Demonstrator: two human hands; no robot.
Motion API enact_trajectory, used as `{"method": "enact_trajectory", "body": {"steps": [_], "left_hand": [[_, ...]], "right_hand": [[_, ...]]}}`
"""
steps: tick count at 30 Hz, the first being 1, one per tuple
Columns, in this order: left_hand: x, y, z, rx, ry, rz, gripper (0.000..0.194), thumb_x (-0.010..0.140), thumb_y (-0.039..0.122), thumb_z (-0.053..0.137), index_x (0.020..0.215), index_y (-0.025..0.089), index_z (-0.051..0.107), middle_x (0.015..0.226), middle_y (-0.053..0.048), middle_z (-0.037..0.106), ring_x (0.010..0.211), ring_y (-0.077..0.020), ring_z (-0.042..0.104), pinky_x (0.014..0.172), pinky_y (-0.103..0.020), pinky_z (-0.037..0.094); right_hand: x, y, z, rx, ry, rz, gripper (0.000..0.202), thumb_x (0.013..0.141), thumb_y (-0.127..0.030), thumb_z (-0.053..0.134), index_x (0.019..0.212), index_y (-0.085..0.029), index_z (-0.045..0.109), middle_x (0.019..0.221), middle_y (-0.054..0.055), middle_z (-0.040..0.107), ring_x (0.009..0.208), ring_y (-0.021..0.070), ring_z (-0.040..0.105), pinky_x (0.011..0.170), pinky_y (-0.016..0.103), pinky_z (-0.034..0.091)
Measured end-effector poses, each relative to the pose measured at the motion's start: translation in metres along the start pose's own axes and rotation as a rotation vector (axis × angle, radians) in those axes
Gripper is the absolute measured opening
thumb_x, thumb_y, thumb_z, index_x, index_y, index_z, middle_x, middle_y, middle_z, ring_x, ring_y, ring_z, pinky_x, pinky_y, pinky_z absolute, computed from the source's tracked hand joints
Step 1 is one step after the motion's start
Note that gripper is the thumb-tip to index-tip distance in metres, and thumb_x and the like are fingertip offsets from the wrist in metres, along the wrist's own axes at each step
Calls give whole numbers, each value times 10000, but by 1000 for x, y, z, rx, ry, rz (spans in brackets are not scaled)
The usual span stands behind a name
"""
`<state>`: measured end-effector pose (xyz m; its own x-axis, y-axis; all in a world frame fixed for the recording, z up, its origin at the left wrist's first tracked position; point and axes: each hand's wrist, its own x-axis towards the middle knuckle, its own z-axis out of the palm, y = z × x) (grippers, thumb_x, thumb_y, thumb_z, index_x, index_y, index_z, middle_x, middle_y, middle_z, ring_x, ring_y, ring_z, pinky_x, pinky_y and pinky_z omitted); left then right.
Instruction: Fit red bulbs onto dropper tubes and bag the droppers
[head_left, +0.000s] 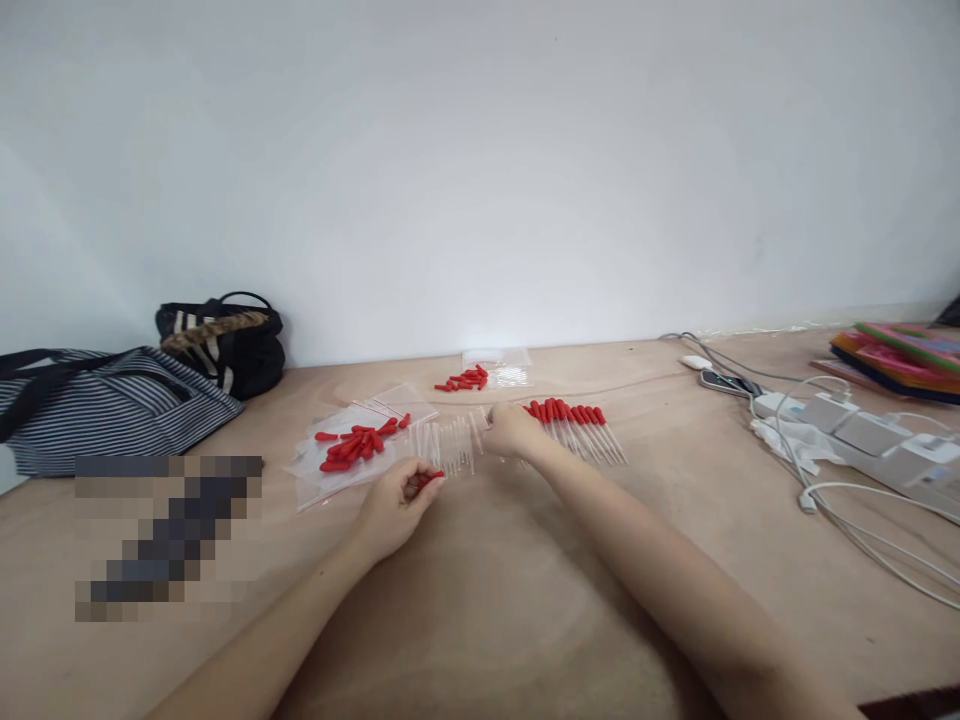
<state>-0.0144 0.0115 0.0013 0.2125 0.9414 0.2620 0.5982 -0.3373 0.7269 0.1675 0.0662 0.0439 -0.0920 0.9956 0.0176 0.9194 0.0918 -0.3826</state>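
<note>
Many smooth red teardrop-shaped bulbs (360, 447) on crinkled clear plastic bags (318, 490)
Our left hand (395, 508) pinches one red bulb (433, 480) to their right; our right hand (514, 432) curls between slender clear tubes (453, 447) and red-bulbed tubes (581, 432), but we cannot tell what it grips.

Brown tbl (480, 590) w/ striped bag (112, 405) L, clear tubes (454, 447) + red-capped droppers (576, 422) ctr, pwr strip (876, 466) R
</note>
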Motion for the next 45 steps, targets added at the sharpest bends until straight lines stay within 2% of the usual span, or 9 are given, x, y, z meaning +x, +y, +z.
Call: {"method": "enact_trajectory", "body": {"steps": [3,5,8,11,15,19,24,30,45], "left_hand": [[-5,6,16,-207,-60,-49,148,725,306,534,776,168,529,719,-9,592,682,-152,580,616,-261,481],[-7,10,27,-289,-94,-68,145,718,284,542,806,169,539,734,-13,598,691,-150,581,627,-264,484],[-7,16,41,-358,-138,-76,162,714,277,548,832,167,556,742,-17,604,689,-149,583,648,-275,487],[-5,18,50,-391,-159,-63,162,714,282,555,826,165,569,753,-24,614,710,-156,588,671,-287,489],[-3,18,53,-417,-166,-56,164,721,288,554,831,168,571,752,-20,616,715,-155,589,676,-288,489],[-4,18,51,-430,-177,-67,156,724,287,553,823,167,569,722,-11,604,686,-141,579,656,-270,485],[-4,23,50,-425,-139,-90,186,707,328,567,794,164,570,690,-8,604,653,-140,572,623,-264,478],[-3,24,50,-430,-51,-98,213,669,345,607,766,156,600,708,-22,639,696,-155,591,669,-282,484],[-6,18,50,-446,-125,-101,173,635,276,635,757,156,661,709,-36,678,661,-162,601,633,-275,482]], "right_hand": [[-23,24,-9,31,-6,-118,133,714,-158,489,704,-172,621,760,45,643,748,165,593,616,223,396],[-41,41,-8,99,42,-279,188,772,-137,428,738,-168,611,767,34,631,749,139,574,653,215,385],[-63,63,3,230,133,-471,221,834,-172,384,781,-152,597,744,41,601,681,128,544,615,217,385],[-76,74,17,297,176,-556,224,852,-169,376,911,-170,593,780,41,594,721,128,546,649,228,389],[-81,75,30,235,192,-575,242,852,-159,396,1007,-209,576,821,28,619,774,132,560,732,270,354],[-83,72,32,237,155,-588,256,849,-154,398,1035,-212,563,864,29,633,773,132,564,733,278,329],[-85,69,31,209,130,-618,236,849,-151,383,987,-194,570,837,30,634,743,128,558,712,268,314],[-85,68,37,145,174,-651,236,867,-191,351,898,-180,585,730,22,614,661,121,529,680,267,286],[-75,77,29,-122,303,-854,227,793,-129,385,863,-179,595,648,-10,570,490,85,334,636,296,181]]}}
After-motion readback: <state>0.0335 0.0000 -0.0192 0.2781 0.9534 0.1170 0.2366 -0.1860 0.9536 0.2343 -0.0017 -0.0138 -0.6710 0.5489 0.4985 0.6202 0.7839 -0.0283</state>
